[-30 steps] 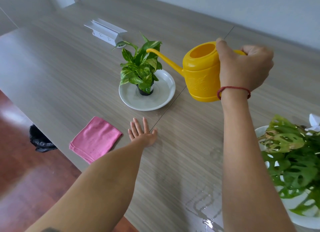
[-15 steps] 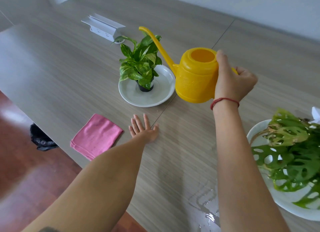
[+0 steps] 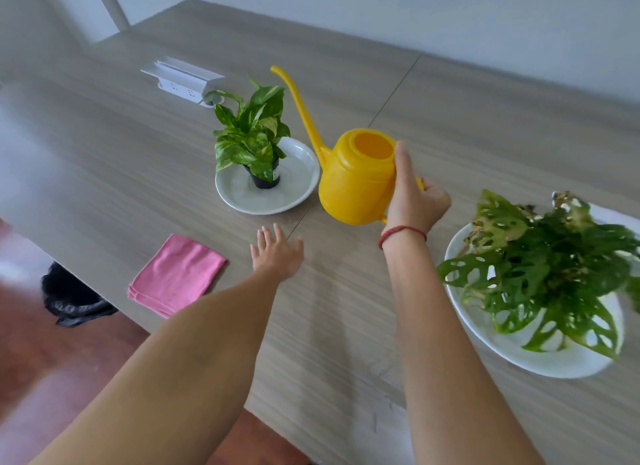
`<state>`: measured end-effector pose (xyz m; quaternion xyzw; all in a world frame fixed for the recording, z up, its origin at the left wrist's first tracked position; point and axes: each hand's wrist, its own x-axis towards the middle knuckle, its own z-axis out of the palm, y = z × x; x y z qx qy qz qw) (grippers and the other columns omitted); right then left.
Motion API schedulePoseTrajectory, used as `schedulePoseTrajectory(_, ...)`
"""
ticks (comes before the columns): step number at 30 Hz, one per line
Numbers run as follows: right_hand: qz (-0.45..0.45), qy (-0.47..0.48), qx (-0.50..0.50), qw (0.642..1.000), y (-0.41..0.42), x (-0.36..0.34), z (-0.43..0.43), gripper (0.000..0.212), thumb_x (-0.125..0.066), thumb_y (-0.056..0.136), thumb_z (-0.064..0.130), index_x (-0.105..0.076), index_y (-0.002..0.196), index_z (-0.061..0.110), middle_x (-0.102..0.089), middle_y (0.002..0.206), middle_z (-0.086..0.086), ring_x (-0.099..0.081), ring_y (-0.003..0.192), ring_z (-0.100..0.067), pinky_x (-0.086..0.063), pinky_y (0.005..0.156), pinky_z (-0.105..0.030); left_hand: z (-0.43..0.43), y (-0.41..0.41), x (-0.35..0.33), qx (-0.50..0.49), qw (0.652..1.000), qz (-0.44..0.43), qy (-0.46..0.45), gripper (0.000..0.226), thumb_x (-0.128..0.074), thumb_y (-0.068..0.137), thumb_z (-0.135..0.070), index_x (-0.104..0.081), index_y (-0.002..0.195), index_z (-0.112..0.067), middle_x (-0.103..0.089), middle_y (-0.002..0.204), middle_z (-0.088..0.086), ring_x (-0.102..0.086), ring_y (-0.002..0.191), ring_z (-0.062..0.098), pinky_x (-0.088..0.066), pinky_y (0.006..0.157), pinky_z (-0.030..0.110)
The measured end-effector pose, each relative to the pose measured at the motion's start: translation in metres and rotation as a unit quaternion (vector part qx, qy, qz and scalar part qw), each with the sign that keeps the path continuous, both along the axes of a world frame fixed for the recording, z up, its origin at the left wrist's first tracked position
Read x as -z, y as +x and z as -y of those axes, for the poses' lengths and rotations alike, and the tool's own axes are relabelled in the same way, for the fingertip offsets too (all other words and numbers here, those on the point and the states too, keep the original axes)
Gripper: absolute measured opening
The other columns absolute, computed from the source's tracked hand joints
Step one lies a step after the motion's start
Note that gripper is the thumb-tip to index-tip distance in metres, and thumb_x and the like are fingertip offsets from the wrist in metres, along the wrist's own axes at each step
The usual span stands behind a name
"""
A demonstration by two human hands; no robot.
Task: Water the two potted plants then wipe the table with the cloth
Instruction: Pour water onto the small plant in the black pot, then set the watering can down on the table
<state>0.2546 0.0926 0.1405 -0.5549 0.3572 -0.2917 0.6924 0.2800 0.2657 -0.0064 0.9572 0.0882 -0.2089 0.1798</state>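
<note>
Two bare forearms reached forward from the bottom of the view over a long wood-grain table. Nearest the camera, between the arms and under the right forearm, a thin wet patch shone on the tabletop.

The left hand lay flat and open on the table, palm down, fingers spread, grasping nothing. Just to its left, near the table's front edge, lay a folded pink cloth, apart from the hand. Beyond that edge, on the reddish floor, stood a black bin bag.

To the right, a large leafy plant with holed leaves spread over a wide white dish; its pot was hidden by the foliage.

Further out, the right hand, with a red cord at the wrist, was closed around the handle of a yellow watering can, thumb pressed along the can's side near the open top. The can stood roughly upright at the table surface, though whether it touched the table could not be told. Its long thin spout rose up and to the left, behind the small plant's leaves.

Just left of the can sat a small variegated plant in a black pot, standing in a shallow white dish. The can's body was just beside this dish's rim.

Farthest away, a white power socket unit sat on the table behind the small plant, before a pale wall.
</note>
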Motion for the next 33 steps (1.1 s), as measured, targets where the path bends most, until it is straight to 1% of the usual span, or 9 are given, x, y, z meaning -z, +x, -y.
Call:
schedulePoseTrajectory(4, 0.034, 0.005, 0.041, 0.999, -0.041, -0.020, 0.033, 0.069, -0.084, 0.066, 0.044, -0.024, 0.043, 0.020, -0.031, 0.046, 0.002, -0.033, 0.049, -0.017, -0.036, 0.051, -0.027, 0.045, -0.032, -0.023, 0.065, 0.995, 0.076, -0.011, 0.066, -0.026, 0.100, -0.047, -0.029, 0.148, -0.001, -0.019, 0.158, 0.016, -0.013, 0.148, 0.027, -0.015, 0.120, 0.046)
schedulePoseTrajectory(7, 0.070, 0.005, 0.075, 0.995, -0.087, -0.034, 0.071, 0.067, -0.084, 0.066, 0.042, -0.026, 0.040, 0.023, -0.031, 0.039, 0.009, -0.033, 0.043, -0.011, -0.038, 0.052, -0.028, 0.090, -0.074, -0.033, 0.113, 0.988, 0.098, -0.023, 0.057, -0.028, 0.101, -0.046, -0.049, 0.134, -0.005, -0.034, 0.151, 0.016, -0.024, 0.144, 0.031, -0.026, 0.115, 0.047)
schedulePoseTrajectory(11, 0.089, -0.027, 0.132, 0.987, -0.164, -0.053, 0.130, 0.065, -0.082, 0.069, 0.040, -0.028, 0.040, 0.020, -0.028, 0.036, 0.010, -0.029, 0.039, -0.008, -0.035, 0.048, -0.021, 0.152, -0.145, -0.034, 0.173, 0.976, 0.126, -0.044, 0.050, -0.032, 0.101, -0.044, -0.052, 0.134, -0.013, -0.035, 0.153, 0.013, -0.020, 0.146, 0.029, -0.019, 0.118, 0.041)
schedulePoseTrajectory(15, 0.053, -0.054, 0.203, 0.976, -0.246, -0.054, 0.188, 0.066, -0.080, 0.072, 0.040, -0.026, 0.041, 0.019, -0.025, 0.029, 0.008, -0.025, 0.035, -0.006, -0.029, 0.039, -0.014, 0.216, -0.220, -0.022, 0.219, 0.963, 0.130, -0.085, 0.047, -0.033, 0.101, -0.042, -0.058, 0.129, -0.013, -0.043, 0.148, 0.012, -0.025, 0.145, 0.026, -0.022, 0.117, 0.037)
schedulePoseTrajectory(19, -0.011, -0.051, 0.274, 0.960, -0.317, -0.027, 0.236, 0.069, -0.081, 0.070, 0.043, -0.024, 0.043, 0.017, -0.024, 0.039, 0.006, -0.023, 0.038, -0.008, -0.024, 0.039, -0.019, 0.278, -0.286, -0.009, 0.253, 0.950, 0.125, -0.129, 0.040, -0.041, 0.100, -0.035, -0.064, 0.121, -0.010, -0.051, 0.139, 0.013, -0.036, 0.138, 0.024, -0.028, 0.111, 0.034)
schedulePoseTrajectory(22, -0.062, -0.054, 0.314, 0.946, -0.359, 0.006, 0.262, 0.069, -0.080, 0.072, 0.043, -0.023, 0.043, 0.016, -0.022, 0.047, 0.001, -0.024, 0.037, -0.009, -0.020, 0.035, -0.016, 0.315, -0.317, 0.007, 0.301, 0.936, 0.114, -0.143, 0.041, -0.042, 0.099, -0.032, -0.056, 0.132, -0.012, -0.042, 0.148, 0.013, -0.029, 0.143, 0.025, -0.026, 0.113, 0.036)
schedulePoseTrajectory(26, -0.127, -0.026, 0.340, 0.931, -0.397, 0.054, 0.280, 0.068, -0.076, 0.077, 0.042, -0.025, 0.043, 0.015, -0.023, 0.048, 0.000, -0.030, 0.037, -0.009, -0.024, 0.037, -0.018, 0.343, -0.340, 0.035, 0.364, 0.921, 0.091, -0.105, 0.056, -0.040, 0.099, -0.037, -0.030, 0.150, -0.014, -0.020, 0.159, 0.013, -0.012, 0.148, 0.026, -0.014, 0.119, 0.038)
schedulePoseTrajectory(29, -0.166, -0.014, 0.348, 0.923, -0.415, 0.092, 0.288, 0.066, -0.071, 0.082, 0.043, -0.027, 0.041, 0.015, -0.023, 0.047, -0.001, -0.031, 0.040, -0.014, -0.023, 0.043, -0.030, 0.350, -0.352, 0.054, 0.386, 0.918, 0.078, -0.057, 0.065, -0.036, 0.099, -0.042, -0.014, 0.154, -0.013, -0.001, 0.162, 0.009, 0.002, 0.150, 0.024, -0.001, 0.120, 0.039)
schedulePoseTrajectory(33, -0.171, -0.006, 0.349, 0.922, -0.427, 0.128, 0.292, 0.063, -0.066, 0.086, 0.042, -0.031, 0.043, 0.013, -0.026, 0.051, -0.004, -0.029, 0.042, -0.013, -0.025, 0.044, -0.025, 0.350, -0.359, 0.068, 0.389, 0.914, 0.111, -0.023, 0.068, -0.030, 0.100, -0.047, -0.006, 0.155, -0.013, 0.007, 0.162, 0.008, 0.008, 0.149, 0.024, 0.006, 0.119, 0.039)
